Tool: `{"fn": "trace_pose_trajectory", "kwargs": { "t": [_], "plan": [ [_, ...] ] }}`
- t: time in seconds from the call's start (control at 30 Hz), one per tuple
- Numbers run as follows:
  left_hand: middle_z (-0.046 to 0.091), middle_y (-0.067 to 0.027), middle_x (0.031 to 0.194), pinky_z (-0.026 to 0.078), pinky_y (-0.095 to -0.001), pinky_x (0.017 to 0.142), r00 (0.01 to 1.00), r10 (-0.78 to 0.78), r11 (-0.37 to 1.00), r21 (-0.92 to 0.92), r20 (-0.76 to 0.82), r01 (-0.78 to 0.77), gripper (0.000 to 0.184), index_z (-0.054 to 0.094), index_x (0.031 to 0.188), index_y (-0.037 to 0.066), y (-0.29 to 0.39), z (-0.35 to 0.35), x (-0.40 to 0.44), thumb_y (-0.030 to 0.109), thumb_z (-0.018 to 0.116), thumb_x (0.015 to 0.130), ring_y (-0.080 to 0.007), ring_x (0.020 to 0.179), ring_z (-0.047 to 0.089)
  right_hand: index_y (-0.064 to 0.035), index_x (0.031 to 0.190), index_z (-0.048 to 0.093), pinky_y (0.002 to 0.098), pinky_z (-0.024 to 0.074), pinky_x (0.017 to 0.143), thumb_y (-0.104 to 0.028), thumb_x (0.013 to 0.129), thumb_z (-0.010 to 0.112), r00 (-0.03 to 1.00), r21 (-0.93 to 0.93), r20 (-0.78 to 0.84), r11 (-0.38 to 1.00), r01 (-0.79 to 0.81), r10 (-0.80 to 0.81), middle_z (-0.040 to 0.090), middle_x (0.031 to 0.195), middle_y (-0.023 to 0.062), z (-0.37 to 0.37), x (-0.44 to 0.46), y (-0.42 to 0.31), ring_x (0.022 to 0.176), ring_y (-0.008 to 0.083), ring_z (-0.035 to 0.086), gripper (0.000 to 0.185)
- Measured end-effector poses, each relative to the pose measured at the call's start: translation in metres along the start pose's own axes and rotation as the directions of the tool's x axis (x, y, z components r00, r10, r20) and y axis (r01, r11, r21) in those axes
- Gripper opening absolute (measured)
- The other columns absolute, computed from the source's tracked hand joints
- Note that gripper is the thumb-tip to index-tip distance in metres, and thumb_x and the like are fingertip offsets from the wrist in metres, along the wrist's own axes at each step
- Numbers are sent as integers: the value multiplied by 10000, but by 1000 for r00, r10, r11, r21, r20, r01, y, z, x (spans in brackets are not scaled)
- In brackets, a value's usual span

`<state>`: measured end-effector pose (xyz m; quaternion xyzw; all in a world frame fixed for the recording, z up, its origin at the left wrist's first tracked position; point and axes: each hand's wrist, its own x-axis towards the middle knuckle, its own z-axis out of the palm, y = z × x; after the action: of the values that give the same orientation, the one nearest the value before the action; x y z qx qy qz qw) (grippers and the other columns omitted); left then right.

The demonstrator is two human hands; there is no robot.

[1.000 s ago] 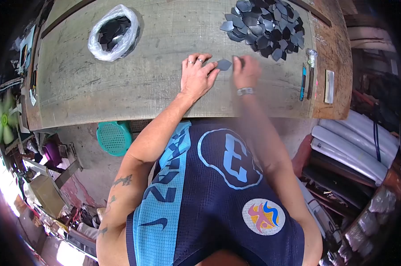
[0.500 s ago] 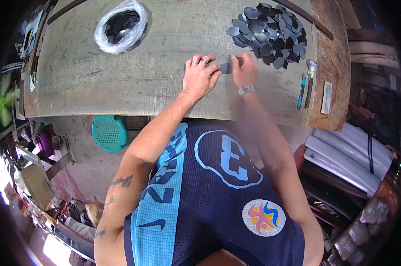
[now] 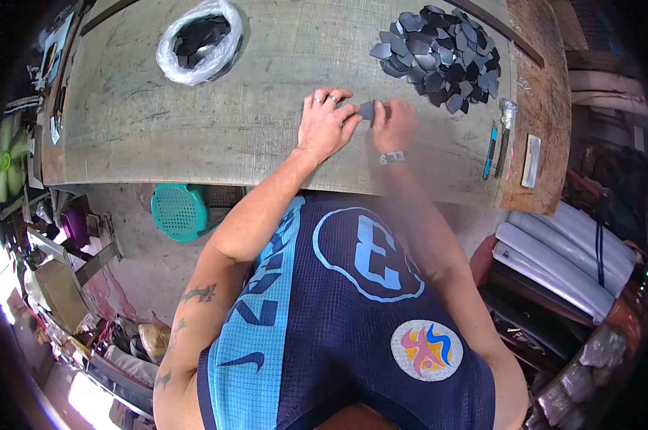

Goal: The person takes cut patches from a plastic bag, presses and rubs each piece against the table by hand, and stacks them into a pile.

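Observation:
A small flat dark-grey piece [image 3: 367,110], like a scrap of leather, is between my hands just above or on the worktable. The thumb and forefinger of my left hand [image 3: 324,123] pinch its left end, while the other fingers lie on the tabletop. My right hand [image 3: 395,125], slightly blurred, has its thumb and curled fingers at the piece's right edge. Up and to the right lies a heap of similar black and grey pieces [image 3: 446,57] with pointed ends. At the upper left, a clear plastic bag [image 3: 232,57] with its mouth spread wide holds more dark pieces.
The worn worktable [image 3: 195,143] has a wooden right edge. Along it lie a blue cutter [image 3: 490,152], a brush-like tool [image 3: 507,118] and a pale sharpening-stone-like block [image 3: 531,161]. A dark bar [image 3: 496,32] borders the heap. Below the front edge stands a green stool [image 3: 177,213].
My right hand has shifted slightly, its fingers drawing closer round the right edge of the piece. My left hand keeps its pinch. The whole view has shifted a little.

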<state>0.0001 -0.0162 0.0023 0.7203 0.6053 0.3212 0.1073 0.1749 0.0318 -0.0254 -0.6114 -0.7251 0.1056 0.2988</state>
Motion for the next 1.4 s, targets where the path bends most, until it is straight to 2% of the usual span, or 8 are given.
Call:
{"fn": "trace_pose_trajectory", "kwargs": {
  "t": [0.53,0.63,0.67,0.8,0.9,0.93,1.17,1.4],
  "plan": [
    [658,-5,1262,413,-447,1005,1000,-11,1000,15,13,11,219,797,1041,166,0,1,7,283,803,856,-276,1229,528,-95,887,609,523,421,798,-266,948,703,995,69,-10,992,103,-102,615,905,118,-1,16,-3,940,372,572,204],
    [657,-4,1260,412,-448,1005,1000,-23,1000,3,16,23,219,795,1048,172,0,1,7,279,803,857,-278,1226,527,-87,878,609,526,420,787,-254,948,700,993,35,-11,993,114,-114,609,878,125,-14,11,21,920,378,569,203],
    [657,-4,1260,412,-448,1005,999,-40,999,11,12,40,219,795,1048,172,-1,1,6,279,803,857,-278,1226,527,-77,868,611,524,423,783,-243,954,690,998,-5,-31,999,52,-52,607,859,134,-26,8,27,914,380,573,203],
    [651,-3,1269,411,-449,1009,1000,-7,1000,13,17,7,220,796,1058,188,0,0,6,274,804,856,-280,1227,527,-73,869,618,520,424,788,-230,938,704,998,141,40,989,38,-44,611,885,132,-15,11,3,929,376,572,192],
    [647,0,1277,412,-448,1010,999,-5,1000,19,34,5,224,798,1063,194,2,0,6,274,806,854,-280,1226,527,-78,870,617,511,426,797,-225,926,716,994,64,-3,992,106,-106,613,908,122,-1,11,-10,938,367,570,185],
    [646,1,1280,412,-448,1010,1000,-10,1000,22,28,9,225,798,1065,194,1,0,7,274,806,854,-280,1225,527,-86,878,619,504,428,814,-224,922,721,995,40,46,995,90,-92,614,919,117,-6,12,-6,952,360,571,177],
    [650,6,1272,414,-446,1008,1000,-9,999,42,25,8,239,801,1071,195,1,0,6,274,813,845,-274,1222,528,-91,879,622,499,429,815,-219,916,727,987,132,27,979,154,-159,621,921,109,1,20,-10,952,361,572,170],
    [655,2,1264,417,-447,998,1000,-20,1000,16,20,20,237,797,1070,194,2,0,4,269,813,845,-270,1218,534,-93,858,627,487,426,826,-220,920,719,988,99,67,986,131,-138,621,899,98,-8,23,-1,959,350,579,169]
  ]
}}
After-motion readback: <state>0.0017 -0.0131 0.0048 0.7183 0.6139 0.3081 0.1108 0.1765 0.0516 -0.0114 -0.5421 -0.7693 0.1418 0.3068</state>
